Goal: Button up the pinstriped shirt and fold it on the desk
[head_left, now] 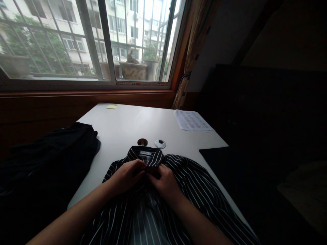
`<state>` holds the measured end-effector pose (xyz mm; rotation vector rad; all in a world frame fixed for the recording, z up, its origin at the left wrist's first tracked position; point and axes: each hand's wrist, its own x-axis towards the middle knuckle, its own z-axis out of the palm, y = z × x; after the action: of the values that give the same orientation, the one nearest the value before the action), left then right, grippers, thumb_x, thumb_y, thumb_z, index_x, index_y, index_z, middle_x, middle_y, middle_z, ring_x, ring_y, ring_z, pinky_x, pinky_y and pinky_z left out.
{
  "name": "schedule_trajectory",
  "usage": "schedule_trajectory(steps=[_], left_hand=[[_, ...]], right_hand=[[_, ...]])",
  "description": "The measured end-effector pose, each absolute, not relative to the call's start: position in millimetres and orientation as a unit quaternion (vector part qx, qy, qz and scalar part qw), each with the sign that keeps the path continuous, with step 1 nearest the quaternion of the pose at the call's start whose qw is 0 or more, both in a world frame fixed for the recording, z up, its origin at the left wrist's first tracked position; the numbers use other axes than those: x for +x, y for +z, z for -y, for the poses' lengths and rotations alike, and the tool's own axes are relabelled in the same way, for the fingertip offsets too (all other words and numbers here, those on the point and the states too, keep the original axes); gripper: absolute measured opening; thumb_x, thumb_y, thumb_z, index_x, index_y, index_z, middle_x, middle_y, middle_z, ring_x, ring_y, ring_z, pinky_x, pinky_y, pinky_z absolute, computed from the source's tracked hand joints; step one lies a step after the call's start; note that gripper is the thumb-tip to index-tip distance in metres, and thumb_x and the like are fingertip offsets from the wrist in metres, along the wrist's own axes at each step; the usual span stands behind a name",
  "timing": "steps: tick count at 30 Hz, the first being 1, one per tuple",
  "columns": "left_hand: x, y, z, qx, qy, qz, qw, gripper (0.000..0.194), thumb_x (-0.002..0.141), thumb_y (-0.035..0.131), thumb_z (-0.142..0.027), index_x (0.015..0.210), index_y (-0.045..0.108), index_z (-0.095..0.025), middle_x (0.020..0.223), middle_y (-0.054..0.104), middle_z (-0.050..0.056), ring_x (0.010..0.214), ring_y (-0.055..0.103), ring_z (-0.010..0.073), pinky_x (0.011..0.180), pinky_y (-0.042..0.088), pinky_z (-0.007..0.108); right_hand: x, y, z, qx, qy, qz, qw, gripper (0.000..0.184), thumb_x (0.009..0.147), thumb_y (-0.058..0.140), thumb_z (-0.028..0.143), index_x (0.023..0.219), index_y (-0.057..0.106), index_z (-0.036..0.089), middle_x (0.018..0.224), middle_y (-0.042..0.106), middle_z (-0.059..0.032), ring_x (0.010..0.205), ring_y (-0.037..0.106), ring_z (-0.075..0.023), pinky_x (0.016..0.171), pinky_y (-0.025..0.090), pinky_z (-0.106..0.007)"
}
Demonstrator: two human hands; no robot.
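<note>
A black shirt with white stripes (194, 180) lies face up on the white table, its collar toward the window and its front parted below the neck. At the collar's front, my left hand (130, 173) pinches one edge of the shirt. My right hand (165, 178) grips the other edge just under the right collar point, and the fingertips of both hands nearly meet. Whether a button sits between the fingers is hidden. A pale label (145, 153) shows inside the neck.
On the white table (138, 119) are a yellow sticky note (111, 106), printed sheets (192, 120), a round cable hole (142, 142) and its white cover (160, 143). A dark bag or garment (51, 160) lies at the left, a dark flat surface (214, 160) at the right.
</note>
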<state>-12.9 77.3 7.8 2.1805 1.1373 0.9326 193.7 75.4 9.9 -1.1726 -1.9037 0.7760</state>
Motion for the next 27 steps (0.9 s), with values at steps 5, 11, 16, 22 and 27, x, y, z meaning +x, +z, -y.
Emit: schedule_trajectory(steps=[5,11,16,22,27], left_hand=[[-11.7,5.1,-77.8,0.809,0.345,-0.414,0.235,0.016,0.091,0.057,-0.019,0.107,0.057,-0.020,0.098,0.070,0.003,0.087,0.068,0.0177,0.078,0.055,0.030],[-10.6,3.3,-79.4,0.833,0.337,-0.391,0.198,0.015,0.093,0.055,-0.019,0.108,0.059,-0.020,0.099,0.070,0.004,0.089,0.068,0.0181,0.081,0.055,0.032],[-10.3,1.8,-79.8,0.845,0.325,-0.381,0.187,0.015,0.095,0.054,-0.018,0.109,0.059,-0.020,0.100,0.070,0.005,0.090,0.067,0.0182,0.084,0.055,0.032],[-9.7,5.6,-78.3,0.834,0.331,-0.395,0.200,0.018,0.094,0.055,-0.017,0.111,0.059,-0.019,0.102,0.070,0.005,0.091,0.068,0.0184,0.084,0.056,0.032],[-10.0,6.8,-77.4,0.820,0.338,-0.410,0.214,0.018,0.093,0.057,-0.019,0.112,0.058,-0.019,0.102,0.071,0.005,0.090,0.069,0.0190,0.081,0.057,0.031]], right_hand=[[194.2,10.0,-75.6,-0.467,0.305,0.740,0.375,0.013,0.081,0.074,0.016,0.093,0.073,0.019,0.091,0.070,-0.0042,0.086,0.066,-0.0194,0.077,0.050,-0.029],[194.5,6.9,-76.1,-0.480,0.311,0.734,0.366,0.012,0.082,0.075,0.019,0.094,0.074,0.018,0.092,0.071,-0.0059,0.087,0.067,-0.0207,0.079,0.051,-0.030],[194.1,8.7,-75.5,-0.500,0.300,0.735,0.345,0.010,0.081,0.074,0.017,0.091,0.074,0.017,0.091,0.072,-0.0078,0.086,0.067,-0.0220,0.078,0.050,-0.031],[194.2,11.7,-75.4,-0.495,0.330,0.721,0.355,0.011,0.082,0.074,0.020,0.092,0.075,0.017,0.092,0.073,-0.0076,0.086,0.069,-0.0218,0.077,0.050,-0.030],[194.6,11.5,-76.0,-0.501,0.334,0.715,0.356,0.012,0.082,0.075,0.022,0.092,0.076,0.016,0.089,0.073,-0.0077,0.082,0.068,-0.0215,0.074,0.050,-0.030]])
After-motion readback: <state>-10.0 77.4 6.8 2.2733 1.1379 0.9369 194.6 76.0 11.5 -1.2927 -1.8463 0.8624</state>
